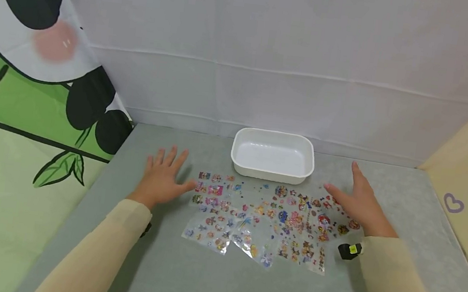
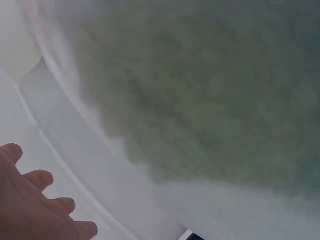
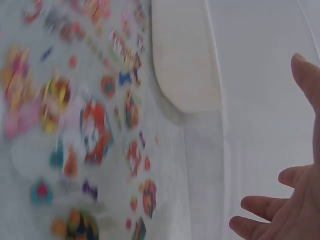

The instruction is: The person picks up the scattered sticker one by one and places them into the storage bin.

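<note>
Left hand point(image 1: 162, 181), right hand point(image 1: 362, 205): being held spread wide, nothing being gripped | Stickers point(image 1: 296, 220): being seen laid flat on the table point(image 1: 199, 283), in front of the tub point(image 1: 271, 175) | Laying out seems done; none being lifted; what's left is not being shown
</note>
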The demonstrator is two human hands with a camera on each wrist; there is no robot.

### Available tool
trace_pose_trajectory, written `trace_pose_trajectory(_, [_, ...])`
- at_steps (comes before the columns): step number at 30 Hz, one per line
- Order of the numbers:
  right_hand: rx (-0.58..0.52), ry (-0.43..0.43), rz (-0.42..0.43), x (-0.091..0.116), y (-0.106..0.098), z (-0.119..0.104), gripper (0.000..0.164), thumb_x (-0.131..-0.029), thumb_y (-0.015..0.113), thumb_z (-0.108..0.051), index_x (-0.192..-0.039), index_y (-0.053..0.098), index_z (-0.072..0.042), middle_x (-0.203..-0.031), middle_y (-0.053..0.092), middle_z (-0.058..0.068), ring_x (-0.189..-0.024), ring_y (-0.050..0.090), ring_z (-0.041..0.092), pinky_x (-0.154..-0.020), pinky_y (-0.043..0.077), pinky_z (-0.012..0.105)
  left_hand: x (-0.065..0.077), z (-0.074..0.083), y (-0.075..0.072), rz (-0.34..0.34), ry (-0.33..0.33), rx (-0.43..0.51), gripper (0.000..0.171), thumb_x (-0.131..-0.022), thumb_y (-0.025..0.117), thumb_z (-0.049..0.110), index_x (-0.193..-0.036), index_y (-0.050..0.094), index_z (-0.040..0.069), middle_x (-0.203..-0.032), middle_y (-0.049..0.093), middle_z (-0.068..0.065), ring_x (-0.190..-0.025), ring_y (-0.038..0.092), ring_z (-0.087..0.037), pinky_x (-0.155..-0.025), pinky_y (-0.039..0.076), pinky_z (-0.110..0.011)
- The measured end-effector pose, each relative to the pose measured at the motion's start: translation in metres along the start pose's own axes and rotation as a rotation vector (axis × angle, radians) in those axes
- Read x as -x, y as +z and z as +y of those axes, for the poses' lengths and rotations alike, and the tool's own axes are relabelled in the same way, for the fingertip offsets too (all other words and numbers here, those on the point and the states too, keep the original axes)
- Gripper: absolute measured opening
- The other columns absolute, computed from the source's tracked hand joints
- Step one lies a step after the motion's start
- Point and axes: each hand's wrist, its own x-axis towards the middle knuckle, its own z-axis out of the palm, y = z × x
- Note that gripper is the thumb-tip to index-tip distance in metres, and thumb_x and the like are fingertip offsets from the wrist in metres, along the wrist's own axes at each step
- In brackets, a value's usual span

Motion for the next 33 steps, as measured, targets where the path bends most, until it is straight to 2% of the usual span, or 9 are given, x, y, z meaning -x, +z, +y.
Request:
trace_pose_trajectory(3, [-0.050,0.005,-0.010,-0.006,0.008,-0.010,0.112,-0.093,0.058,-0.070,-0.165,-0.011,-0.019,-0.170,-0.005,0.023,-0.152,0.003,0.052,-0.110,0.018,0.077,-0.004,0.000,0.006,-0.017,0.025,-0.002,0.103,-0.091,0.059,0.073,-0.167,0.014,0.020,-0.171,0.006,-0.018,-0.154,-0.002,-0.048,-0.118,-0.005,-0.067])
trace_pose_trajectory(8, [-0.034,-0.008,0.026,-0.018,0.023,-0.023,0.100,-0.100,0.056,-0.060,-0.166,0.001,-0.010,-0.168,0.014,0.026,-0.151,0.016,0.051,-0.111,0.024,0.073,-0.007,0.003,0.011,-0.059,0.057,0.070,0.100,-0.093,0.060,0.069,-0.166,0.020,0.014,-0.169,0.017,-0.020,-0.155,0.009,-0.044,-0.121,0.006,-0.062])
trace_pose_trajectory(11, [-0.038,0.003,0.048,-0.025,0.030,-0.032,0.095,-0.102,0.055,-0.056,-0.166,0.004,-0.008,-0.165,0.022,0.027,-0.148,0.023,0.051,-0.111,0.027,0.072,-0.009,0.006,0.012,-0.094,0.044,0.141,0.097,-0.094,0.062,0.066,-0.166,0.022,0.015,-0.167,0.023,-0.020,-0.154,0.016,-0.041,-0.122,0.013,-0.059])
trace_pose_trajectory(14, [-0.033,0.014,0.059,-0.031,0.037,-0.035,0.093,-0.102,0.054,-0.055,-0.165,0.007,-0.007,-0.162,0.028,0.027,-0.146,0.029,0.050,-0.110,0.031,0.069,-0.011,0.009,0.013,-0.118,0.026,0.170,0.093,-0.095,0.064,0.061,-0.165,0.024,0.015,-0.165,0.028,-0.019,-0.152,0.021,-0.040,-0.121,0.018,-0.060])
trace_pose_trajectory(20, [-0.052,0.074,0.081,-0.041,0.049,-0.039,0.088,-0.104,0.051,-0.053,-0.165,0.011,-0.004,-0.154,0.040,0.027,-0.137,0.042,0.047,-0.105,0.041,0.063,-0.017,0.015,0.016,-0.145,0.042,0.124,0.084,-0.097,0.066,0.053,-0.160,0.034,0.009,-0.159,0.038,-0.020,-0.148,0.030,-0.040,-0.120,0.022,-0.058])
trace_pose_trajectory(25, [-0.084,0.136,0.138,-0.046,0.059,-0.046,0.081,-0.104,0.053,-0.046,-0.162,0.019,-0.001,-0.138,0.051,0.025,-0.119,0.054,0.041,-0.097,0.047,0.057,-0.021,0.024,0.013,-0.160,0.071,0.101,0.082,-0.097,0.066,0.052,-0.159,0.036,0.009,-0.158,0.040,-0.018,-0.148,0.033,-0.038,-0.119,0.025,-0.056])
trace_pose_trajectory(29, [-0.079,0.169,0.172,-0.052,0.065,-0.050,0.073,-0.104,0.049,-0.040,-0.160,0.025,0.001,-0.129,0.054,0.024,-0.107,0.055,0.038,-0.093,0.047,0.054,-0.020,0.029,0.008,-0.168,0.086,0.092,0.079,-0.098,0.066,0.049,-0.159,0.036,0.008,-0.159,0.040,-0.018,-0.147,0.032,-0.039,-0.120,0.024,-0.056])
trace_pose_trajectory(33, [-0.137,0.193,0.186,-0.056,0.070,-0.053,0.064,-0.105,0.043,-0.032,-0.158,0.030,0.001,-0.130,0.053,0.025,-0.109,0.054,0.038,-0.093,0.046,0.054,-0.019,0.030,0.005,-0.180,0.088,0.080,0.077,-0.099,0.064,0.047,-0.159,0.036,0.008,-0.159,0.039,-0.018,-0.148,0.031,-0.039,-0.120,0.022,-0.056])
